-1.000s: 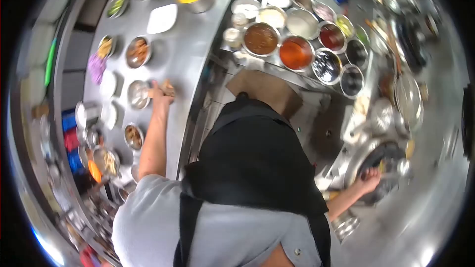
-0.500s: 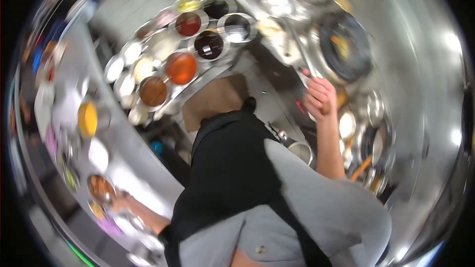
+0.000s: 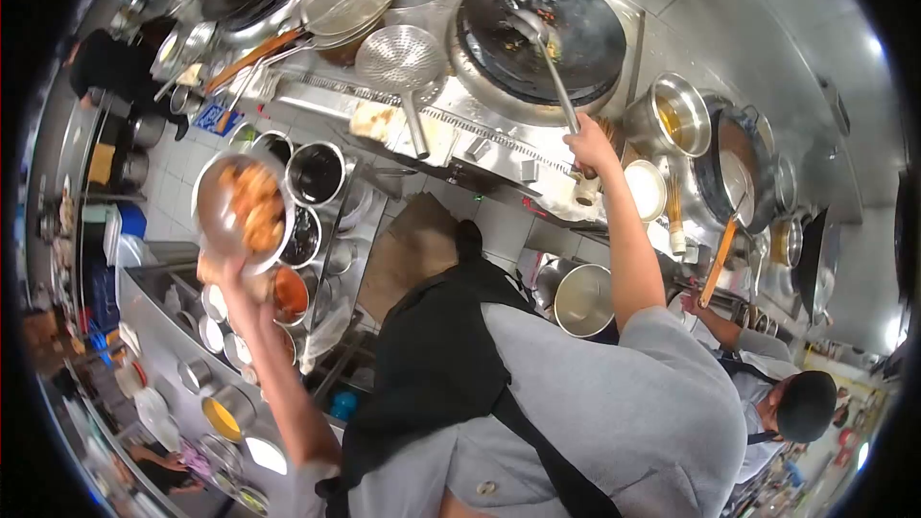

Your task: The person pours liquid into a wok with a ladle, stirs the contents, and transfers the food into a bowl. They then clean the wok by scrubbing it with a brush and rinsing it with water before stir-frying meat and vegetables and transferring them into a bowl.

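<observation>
My left hand (image 3: 230,283) is closed on the edge of a metal bowl (image 3: 213,197), held up over the sauce containers. Chunks of orange-brown food (image 3: 254,211) lie in the bowl, which is tilted toward the camera. On the other side, my right hand (image 3: 593,149) grips the handle of a long metal ladle (image 3: 556,72). The ladle's head rests inside a dark wok (image 3: 595,29) on the stove. A few bits of food and some red flecks show in the wok near it.
A perforated skimmer (image 3: 398,58) lies on the stove's front, left of the wok. Right of it stand a metal pot (image 3: 679,113) with yellow liquid and a white bowl (image 3: 645,190). Sauce containers (image 3: 315,173) fill the left side. Another person (image 3: 782,393) works at the right.
My left hand has lifted the bowl of food from the left counter up over the sauce containers. The view has swung toward the stove. My right hand still grips the ladle.
</observation>
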The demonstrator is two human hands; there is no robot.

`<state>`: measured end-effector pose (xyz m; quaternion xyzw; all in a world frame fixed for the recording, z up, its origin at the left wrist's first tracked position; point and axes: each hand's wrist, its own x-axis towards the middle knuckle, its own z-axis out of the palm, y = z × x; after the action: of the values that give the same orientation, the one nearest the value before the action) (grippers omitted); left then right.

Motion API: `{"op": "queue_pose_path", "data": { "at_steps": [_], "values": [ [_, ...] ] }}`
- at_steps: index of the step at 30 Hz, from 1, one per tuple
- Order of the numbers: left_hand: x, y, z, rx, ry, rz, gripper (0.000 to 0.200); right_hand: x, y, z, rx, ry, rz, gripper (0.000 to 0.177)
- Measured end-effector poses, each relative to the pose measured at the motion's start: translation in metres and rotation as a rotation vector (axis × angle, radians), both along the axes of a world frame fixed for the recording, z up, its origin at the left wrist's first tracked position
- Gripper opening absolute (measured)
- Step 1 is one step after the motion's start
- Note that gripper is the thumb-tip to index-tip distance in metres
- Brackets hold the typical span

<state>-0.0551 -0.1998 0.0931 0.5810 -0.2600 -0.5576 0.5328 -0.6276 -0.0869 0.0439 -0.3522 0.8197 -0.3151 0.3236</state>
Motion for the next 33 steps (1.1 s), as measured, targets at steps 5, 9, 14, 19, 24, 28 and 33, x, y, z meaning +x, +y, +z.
{"op": "queue_pose_path", "data": {
  "at_steps": [5,9,14,19,24,28,33],
  "values": [
    [-0.245,-0.120,-0.002,-0.572,-0.567,-0.438,0.067,-0.063,0.011,-0.033,-0.198,-0.333,-0.182,0.024],
    [-0.410,-0.136,0.022,-0.642,-1.058,-0.585,0.043,-0.050,0.026,-0.029,-0.262,-0.351,-0.269,0.026],
    [-0.502,-0.195,-0.005,-1.429,-1.338,-0.449,0.039,-0.041,0.028,-0.042,-0.047,-0.011,-0.225,0.036],
    [-0.477,-0.188,0.009,-1.129,-1.296,-0.303,0.044,-0.033,0.027,-0.089,-0.164,0.277,-0.148,0.048],
    [-0.324,-0.127,-0.014,-0.210,-0.214,-0.132,0.044,-0.013,0.031,-0.084,-0.159,-0.537,-0.373,0.034],
    [-0.156,0.010,-0.057,0.149,-0.111,0.305,0.029,0.000,0.031,-0.074,-0.203,-0.471,-0.391,0.022],
    [0.000,0.207,-0.102,0.354,0.294,1.295,0.015,0.035,0.002,-0.034,-0.251,-0.410,-0.402,0.020]
  ]
}}
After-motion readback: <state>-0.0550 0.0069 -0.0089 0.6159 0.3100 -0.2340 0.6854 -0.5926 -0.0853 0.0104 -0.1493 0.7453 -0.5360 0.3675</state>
